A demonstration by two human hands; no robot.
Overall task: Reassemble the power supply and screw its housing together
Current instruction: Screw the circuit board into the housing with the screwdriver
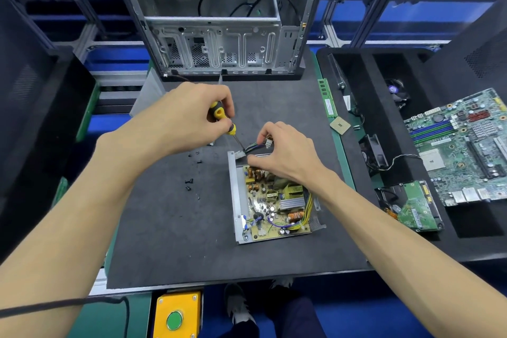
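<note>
— At centre mat, where's the power supply [270, 200]?
— Open tray, board bare. Left hand [181, 115] grips the screwdriver [222, 121]; right hand [285, 153] pinches its cable bundle [256, 147] at twelve o'clock.
— Handling?
— Probably stiff, light metal; hold the walls, spare the fragile board.

Empty PC chassis [219, 35] at back; motherboard [463, 145], hard drive [414, 207] (board up), CPU [340, 125] right.

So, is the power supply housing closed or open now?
Open. The power supply housing has no cover on it, so the circuit board with coils shows from above.
</note>
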